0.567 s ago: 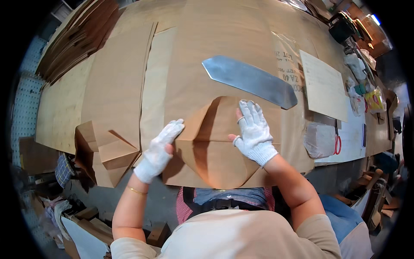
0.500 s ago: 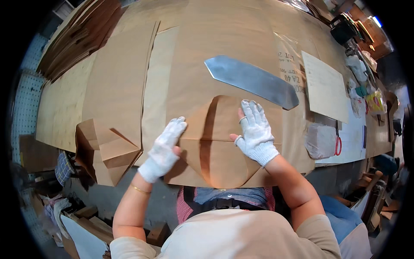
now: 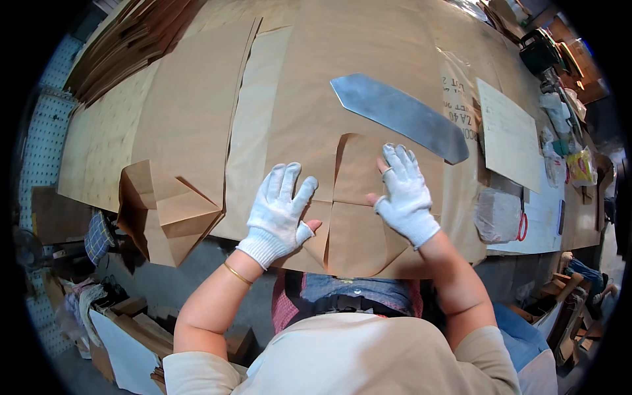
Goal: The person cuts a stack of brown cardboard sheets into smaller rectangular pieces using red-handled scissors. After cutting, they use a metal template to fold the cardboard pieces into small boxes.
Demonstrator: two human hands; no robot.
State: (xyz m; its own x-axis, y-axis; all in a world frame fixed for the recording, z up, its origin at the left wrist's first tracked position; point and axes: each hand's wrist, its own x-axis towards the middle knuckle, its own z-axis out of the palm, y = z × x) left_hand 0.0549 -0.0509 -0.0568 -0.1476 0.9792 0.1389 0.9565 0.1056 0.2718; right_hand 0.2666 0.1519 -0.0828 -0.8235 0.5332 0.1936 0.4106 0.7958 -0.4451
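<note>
Brown paper sheets (image 3: 197,118) are spread over the table (image 3: 520,247). A folded paper piece (image 3: 355,224) is pressed flat by the left hand (image 3: 280,210) and right hand (image 3: 403,194), both released, fingers splayed.

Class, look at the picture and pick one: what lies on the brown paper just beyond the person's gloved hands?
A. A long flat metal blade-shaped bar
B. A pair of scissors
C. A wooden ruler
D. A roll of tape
A: a long grey metal bar with angled ends lies on the brown paper, just beyond the right hand and left hand.
</note>
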